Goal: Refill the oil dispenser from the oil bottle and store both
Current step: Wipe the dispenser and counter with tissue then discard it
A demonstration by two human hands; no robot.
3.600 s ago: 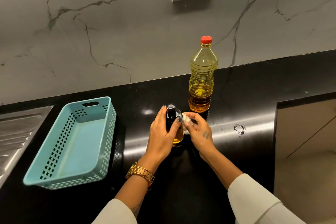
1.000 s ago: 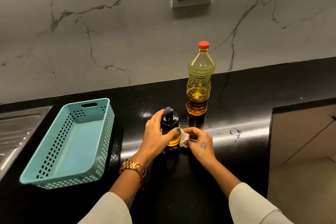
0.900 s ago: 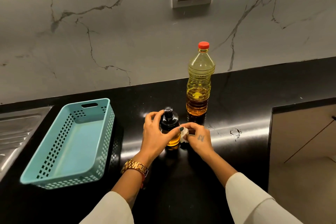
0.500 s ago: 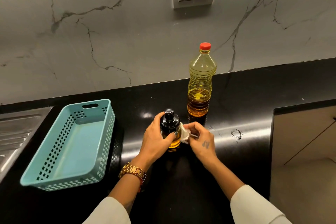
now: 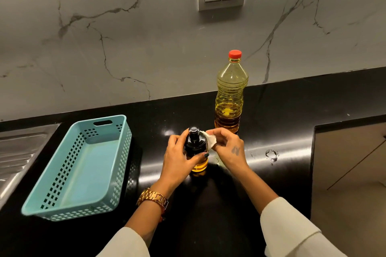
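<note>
A small oil dispenser [image 5: 196, 145] with a black pump top and amber oil in its glass body stands upright on the black counter [image 5: 271, 110]. My left hand [image 5: 177, 158] is wrapped around its left side. My right hand [image 5: 228, 148] pinches a small white tissue [image 5: 210, 141] against the black shoulder of the dispenser on its right side. Behind them stands the oil bottle [image 5: 230, 96], clear plastic with a red cap on, roughly a third full of oil.
A light blue perforated basket [image 5: 62, 200] sits to the left with nothing in it. A steel sink drainboard [image 5: 16, 152] lies at the far left. A small puddle [image 5: 271, 155] glints on the counter to the right. The counter edge drops off at the right.
My right hand with the tissue has moved up from the dispenser's glass body to its black top. My left hand keeps its hold. The bottle and basket have not moved.
</note>
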